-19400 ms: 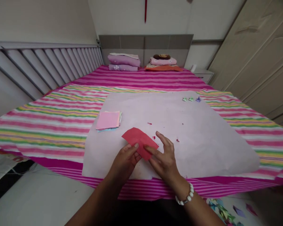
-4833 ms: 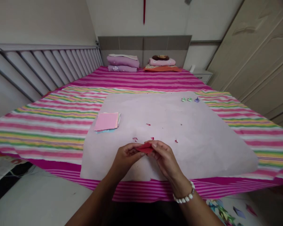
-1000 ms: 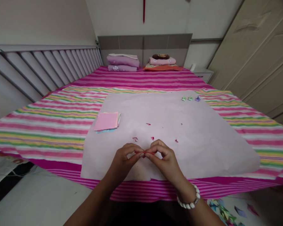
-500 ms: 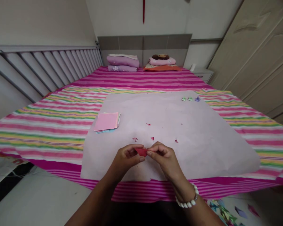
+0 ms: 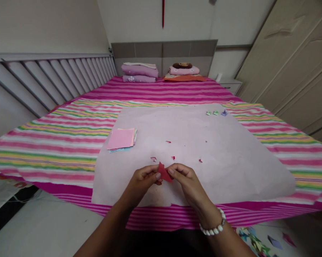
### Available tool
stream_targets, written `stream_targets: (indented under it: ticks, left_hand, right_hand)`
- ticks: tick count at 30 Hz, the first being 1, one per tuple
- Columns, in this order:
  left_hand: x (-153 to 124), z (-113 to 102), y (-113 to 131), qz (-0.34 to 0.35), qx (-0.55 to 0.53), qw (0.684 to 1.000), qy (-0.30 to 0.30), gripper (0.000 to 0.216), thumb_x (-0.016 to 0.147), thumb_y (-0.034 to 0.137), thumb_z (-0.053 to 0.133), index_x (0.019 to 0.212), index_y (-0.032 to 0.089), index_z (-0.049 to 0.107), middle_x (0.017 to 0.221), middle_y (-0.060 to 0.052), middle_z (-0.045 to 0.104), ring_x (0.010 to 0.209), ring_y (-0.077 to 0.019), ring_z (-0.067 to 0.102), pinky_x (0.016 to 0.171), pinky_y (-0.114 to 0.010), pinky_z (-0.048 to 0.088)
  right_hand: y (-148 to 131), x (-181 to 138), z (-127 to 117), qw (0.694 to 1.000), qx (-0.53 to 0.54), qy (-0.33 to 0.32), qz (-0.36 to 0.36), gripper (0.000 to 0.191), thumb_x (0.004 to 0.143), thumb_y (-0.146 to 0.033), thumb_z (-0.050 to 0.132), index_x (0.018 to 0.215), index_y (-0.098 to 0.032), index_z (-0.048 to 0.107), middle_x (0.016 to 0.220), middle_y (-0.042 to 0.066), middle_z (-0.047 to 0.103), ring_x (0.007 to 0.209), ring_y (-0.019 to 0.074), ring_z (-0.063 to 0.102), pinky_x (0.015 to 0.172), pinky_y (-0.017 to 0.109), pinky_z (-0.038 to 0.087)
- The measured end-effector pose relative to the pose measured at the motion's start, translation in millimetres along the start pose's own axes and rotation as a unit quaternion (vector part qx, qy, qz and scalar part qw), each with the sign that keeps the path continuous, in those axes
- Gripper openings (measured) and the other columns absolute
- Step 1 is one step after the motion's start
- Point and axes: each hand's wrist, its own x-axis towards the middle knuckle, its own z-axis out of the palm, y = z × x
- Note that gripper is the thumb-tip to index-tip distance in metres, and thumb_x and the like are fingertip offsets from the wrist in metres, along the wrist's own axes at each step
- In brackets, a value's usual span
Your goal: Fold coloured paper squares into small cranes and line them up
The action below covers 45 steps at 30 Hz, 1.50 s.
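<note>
While the left hand (image 5: 144,177) and right hand (image 5: 182,176) both pinch a small folded red paper (image 5: 164,175), a folding or creasing step looks to be in hand.
Tilted over the near middle of the pale sheet (image 5: 230,153), the paper is gripped by the left thumb and fingers on its left side and the right fingertips on its right; whether it touches the sheet I cannot tell. Red scraps (image 5: 173,157) lie just beyond, with stacked squares (image 5: 121,138) farther left. The next move probably calls for a steady left pinch and careful right-hand edge alignment.
</note>
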Motion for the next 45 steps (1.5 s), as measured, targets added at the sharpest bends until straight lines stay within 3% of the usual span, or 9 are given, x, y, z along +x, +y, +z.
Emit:
stream_targets:
  ticks: [5,14,19,25,30,35,40,42,45]
  left_hand:
    - [0.9,1.4,-1.0,-0.020,-0.064,0.998,-0.008,0.024,0.072,0.027,0.074,0.089,0.017,0.060,0.071,0.001,0.067,0.062,-0.0115,0.063,0.063,-0.026,0.051]
    - [1.7,-0.2,-0.9,-0.018,-0.065,0.998,-0.017,0.021,0.073,0.028,0.074,0.080,0.016,0.057,0.067,0.002,0.064,0.062,-0.0111,0.062,0.064,-0.025,0.050]
    - [2.5,-0.4,1.4,-0.005,-0.034,0.999,0.011,0.021,0.072,0.030,0.074,0.081,0.016,0.061,0.068,0.001,0.064,0.064,-0.0124,0.063,0.067,-0.028,0.052]
    - [4.1,8.2,-1.9,0.021,0.025,0.997,0.071,0.018,0.073,0.030,0.071,0.082,0.016,0.063,0.069,0.000,0.067,0.067,-0.0139,0.065,0.068,-0.028,0.054]
    - [2.0,23.1,-1.9,0.062,0.109,0.984,0.126,0.028,0.071,0.031,0.073,0.092,0.016,0.063,0.077,-0.003,0.070,0.075,-0.0174,0.069,0.074,-0.031,0.057]
    - [2.3,27.0,-1.7,0.118,0.193,0.961,0.159,0.023,0.073,0.026,0.069,0.094,0.017,0.064,0.083,-0.005,0.070,0.074,-0.0180,0.070,0.071,-0.031,0.059]
    - [1.7,22.8,-4.1,0.138,0.238,0.947,0.163,0.022,0.080,0.019,0.060,0.101,0.018,0.059,0.094,-0.006,0.070,0.076,-0.0165,0.070,0.072,-0.031,0.059]
    - [0.2,19.8,-4.2,0.177,0.291,0.928,0.149,0.014,0.083,0.015,0.054,0.095,0.020,0.060,0.102,-0.007,0.069,0.089,-0.0179,0.069,0.080,-0.033,0.057]
    - [-2.4,15.1,-3.6,0.254,0.364,0.893,0.080,0.026,0.086,0.007,0.042,0.092,0.021,0.063,0.116,-0.008,0.064,0.114,-0.0195,0.059,0.096,-0.037,0.048]
  right_hand:
    - [0.3,0.3,0.9,0.999,0.024,-0.007,0.022,0.023,0.072,-0.039,0.076,0.067,-0.018,0.068,0.059,-0.002,0.062,0.060,0.0129,0.054,0.064,0.027,0.043]
    - [4.0,1.2,-1.3,0.999,0.004,-0.020,0.033,0.026,0.076,-0.041,0.071,0.068,-0.017,0.068,0.061,0.000,0.062,0.060,0.0129,0.053,0.062,0.027,0.042]
    - [3.9,2.3,-3.3,0.999,-0.031,-0.009,0.003,0.019,0.073,-0.037,0.074,0.080,-0.020,0.073,0.067,0.000,0.068,0.062,0.0143,0.058,0.063,0.028,0.046]
    - [8.2,6.2,0.3,0.996,-0.079,0.034,-0.036,0.013,0.071,-0.030,0.072,0.075,-0.018,0.071,0.058,-0.001,0.063,0.052,0.0119,0.053,0.052,0.025,0.043]
    - [12.6,5.6,7.1,0.969,-0.185,0.104,-0.124,0.006,0.077,-0.021,0.063,0.073,-0.019,0.068,0.063,-0.001,0.058,0.058,0.0125,0.051,0.055,0.025,0.041]
    - [14.9,4.0,9.5,0.956,-0.208,0.100,-0.179,0.009,0.079,-0.017,0.060,0.078,-0.021,0.068,0.075,0.002,0.060,0.064,0.0143,0.054,0.058,0.027,0.044]
    - [15.1,5.4,8.1,0.974,-0.144,0.108,-0.140,0.007,0.075,-0.019,0.063,0.078,-0.021,0.069,0.075,0.002,0.064,0.064,0.0146,0.057,0.058,0.027,0.046]
    - [13.8,6.0,7.5,0.985,-0.097,0.099,-0.099,0.006,0.073,-0.020,0.064,0.077,-0.020,0.069,0.069,0.001,0.064,0.060,0.0140,0.057,0.057,0.027,0.047]
    - [12.5,6.3,5.8,0.994,-0.038,0.089,-0.059,0.006,0.072,-0.021,0.066,0.077,-0.020,0.068,0.062,-0.001,0.064,0.058,0.0137,0.057,0.059,0.028,0.047]
